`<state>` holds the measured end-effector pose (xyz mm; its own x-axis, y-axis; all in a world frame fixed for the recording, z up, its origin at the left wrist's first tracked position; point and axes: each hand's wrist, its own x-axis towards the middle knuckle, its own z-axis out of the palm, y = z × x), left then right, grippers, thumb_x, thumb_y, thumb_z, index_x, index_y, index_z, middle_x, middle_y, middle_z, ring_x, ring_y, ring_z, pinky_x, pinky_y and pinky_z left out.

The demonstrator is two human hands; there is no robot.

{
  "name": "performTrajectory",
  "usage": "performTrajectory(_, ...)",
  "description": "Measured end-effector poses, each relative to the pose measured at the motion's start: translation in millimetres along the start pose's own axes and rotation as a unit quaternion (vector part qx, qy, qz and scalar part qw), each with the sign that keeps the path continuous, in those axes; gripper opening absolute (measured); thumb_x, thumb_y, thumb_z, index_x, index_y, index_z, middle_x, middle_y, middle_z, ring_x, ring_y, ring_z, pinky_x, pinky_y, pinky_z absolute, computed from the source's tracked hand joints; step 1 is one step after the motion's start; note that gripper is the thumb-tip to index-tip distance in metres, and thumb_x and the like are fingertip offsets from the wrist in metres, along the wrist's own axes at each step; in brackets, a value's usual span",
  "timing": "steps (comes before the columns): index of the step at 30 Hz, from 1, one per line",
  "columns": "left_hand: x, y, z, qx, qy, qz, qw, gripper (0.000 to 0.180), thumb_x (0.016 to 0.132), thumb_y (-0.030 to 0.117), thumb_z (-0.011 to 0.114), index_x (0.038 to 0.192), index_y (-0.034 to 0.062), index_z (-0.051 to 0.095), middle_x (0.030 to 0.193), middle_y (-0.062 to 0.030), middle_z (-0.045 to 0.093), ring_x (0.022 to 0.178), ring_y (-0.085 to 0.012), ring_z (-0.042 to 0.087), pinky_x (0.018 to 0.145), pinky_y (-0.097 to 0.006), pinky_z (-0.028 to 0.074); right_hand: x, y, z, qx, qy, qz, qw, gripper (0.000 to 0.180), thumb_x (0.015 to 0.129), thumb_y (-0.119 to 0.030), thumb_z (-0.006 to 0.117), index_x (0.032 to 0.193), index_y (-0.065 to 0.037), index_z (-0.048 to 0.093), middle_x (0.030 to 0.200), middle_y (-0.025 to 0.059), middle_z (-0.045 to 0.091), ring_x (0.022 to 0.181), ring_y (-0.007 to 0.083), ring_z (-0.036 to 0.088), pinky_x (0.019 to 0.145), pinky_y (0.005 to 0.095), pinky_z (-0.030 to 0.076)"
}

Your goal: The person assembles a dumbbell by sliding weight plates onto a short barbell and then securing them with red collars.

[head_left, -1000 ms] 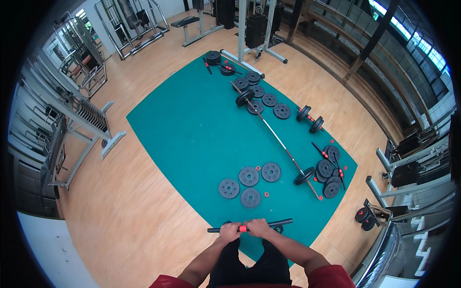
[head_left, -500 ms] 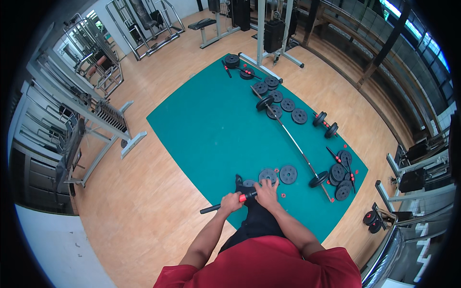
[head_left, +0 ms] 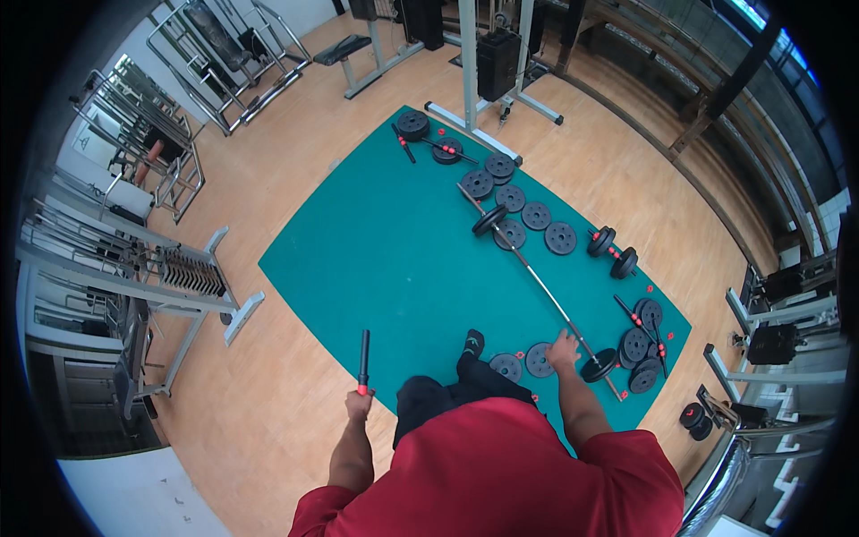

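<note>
My left hand (head_left: 359, 404) grips a short black dumbbell bar (head_left: 363, 356) with a red collar, held out over the wooden floor at the green mat's (head_left: 385, 242) near left edge. My right hand (head_left: 564, 347) reaches down to the mat and touches a black weight plate (head_left: 540, 359), with a second plate (head_left: 507, 366) just to its left. Its fingers look spread. A long barbell (head_left: 537, 282) with plates on both ends lies diagonally just beyond that hand. My foot in a black sock (head_left: 471, 345) rests on the mat.
Several loose plates (head_left: 512, 199) and a loaded dumbbell (head_left: 612, 252) lie farther along the mat, more plates (head_left: 641, 345) at its right corner. Weight machines (head_left: 125, 286) stand at left, a bench (head_left: 344, 49) and a cable tower (head_left: 488, 63) at the back, and racks (head_left: 769, 331) at right.
Both hands held the short bar a second ago. Now only my left hand keeps it, swung out left, while my right hand has let go and dropped to the plates.
</note>
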<state>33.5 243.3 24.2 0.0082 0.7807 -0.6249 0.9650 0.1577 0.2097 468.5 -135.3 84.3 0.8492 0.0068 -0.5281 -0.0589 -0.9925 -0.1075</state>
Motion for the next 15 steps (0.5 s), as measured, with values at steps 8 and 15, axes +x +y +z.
performTrajectory(8, 62, 145, -17, 0.009, -0.012, 0.012, 1.0, 0.044, 0.073, 0.037, 0.073, 0.1, 0.0022, 0.07, 0.095, -0.0239, 0.07, 0.093, -0.0378, 0.068, 0.081, -0.046, 0.053, 129, -88, -19, 0.193, -0.187, -0.007, 0.963, 0.029, 0.086, -0.029, 0.059, 0.098, -0.002, 0.061, 0.085, 0.0123, 0.069, 0.07, 0.0216, 0.069, 0.059, 0.0391, 0.055)
performTrajectory(15, 139, 297, -41, 0.093, -0.079, 0.087, 0.989, 0.047, 0.073, 0.037, 0.073, 0.105, 0.0025, 0.07, 0.102, -0.0243, 0.069, 0.104, -0.0382, 0.064, 0.088, -0.046, 0.05, 160, -178, -22, 0.241, -0.178, 0.05, 0.953, 0.031, 0.088, -0.033, 0.058, 0.084, -0.002, 0.061, 0.075, 0.0093, 0.064, 0.063, 0.0199, 0.066, 0.051, 0.0351, 0.054)
